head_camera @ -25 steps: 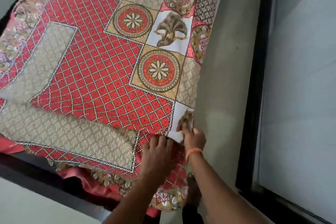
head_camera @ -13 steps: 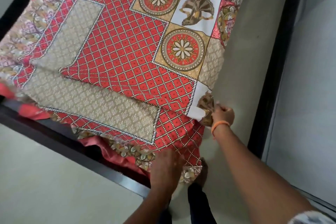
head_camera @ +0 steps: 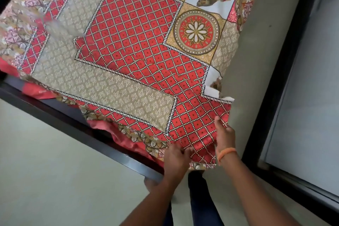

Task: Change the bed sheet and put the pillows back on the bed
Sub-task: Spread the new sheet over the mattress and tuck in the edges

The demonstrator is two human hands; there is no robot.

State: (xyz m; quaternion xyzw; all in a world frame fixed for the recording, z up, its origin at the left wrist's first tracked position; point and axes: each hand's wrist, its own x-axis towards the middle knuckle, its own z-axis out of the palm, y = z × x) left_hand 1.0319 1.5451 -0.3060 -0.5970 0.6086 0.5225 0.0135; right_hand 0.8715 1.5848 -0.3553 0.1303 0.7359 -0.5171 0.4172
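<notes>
Patterned sheet (head_camera: 128, 46) corner being gripped by left hand (head_camera: 176, 159), pinched by right hand (head_camera: 224, 134); risking slipping off mattress (head_camera: 256, 60) if overpulled.

Patterned sheet (head_camera: 132, 46) over dark-framed bed (head_camera: 73, 124)

Home bedroom: patterned bed sheet (head_camera: 128, 46), dark bed frame (head_camera: 77, 130).

A red, beige and gold patterned cotton bed sheet (head_camera: 132, 46) lies across the black-framed bed (head_camera: 60, 115). Both hands grip its near right corner: left hand (head_camera: 176, 158), right hand (head_camera: 224, 134) wearing an orange wristband (head_camera: 226, 153).
</notes>
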